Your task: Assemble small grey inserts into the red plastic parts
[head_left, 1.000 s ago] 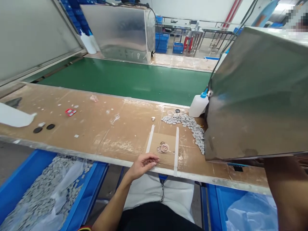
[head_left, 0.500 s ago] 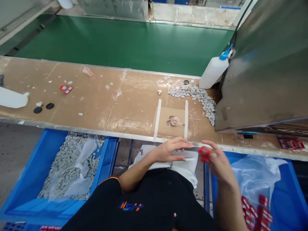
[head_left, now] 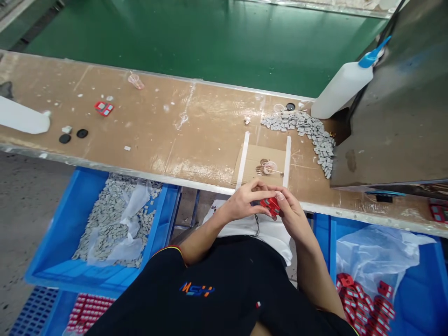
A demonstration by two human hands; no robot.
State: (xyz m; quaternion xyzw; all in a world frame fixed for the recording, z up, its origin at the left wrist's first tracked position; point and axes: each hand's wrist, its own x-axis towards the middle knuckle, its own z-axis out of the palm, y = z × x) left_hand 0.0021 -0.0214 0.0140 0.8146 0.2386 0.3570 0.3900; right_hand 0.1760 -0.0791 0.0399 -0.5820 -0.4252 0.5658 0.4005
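My left hand (head_left: 245, 201) and my right hand (head_left: 292, 212) meet at the front edge of the brown workbench (head_left: 196, 135), both holding a small red part (head_left: 270, 204) between the fingertips. Just beyond them lies a cardboard patch framed by two white tape strips, with a small coil and ring (head_left: 268, 168) on it. A pile of small grey tiles (head_left: 311, 133) lies to the right of that patch.
A blue bin of grey tiles (head_left: 112, 219) sits lower left; a blue bin with red parts and a plastic bag (head_left: 371, 280) lower right. A white squeeze bottle (head_left: 343, 86) stands by a metal housing (head_left: 402, 107). The green conveyor belt (head_left: 196, 42) runs behind.
My right hand came up from the right bin with a red part and joined my left hand at the bench edge. The view tilted down toward my lap.
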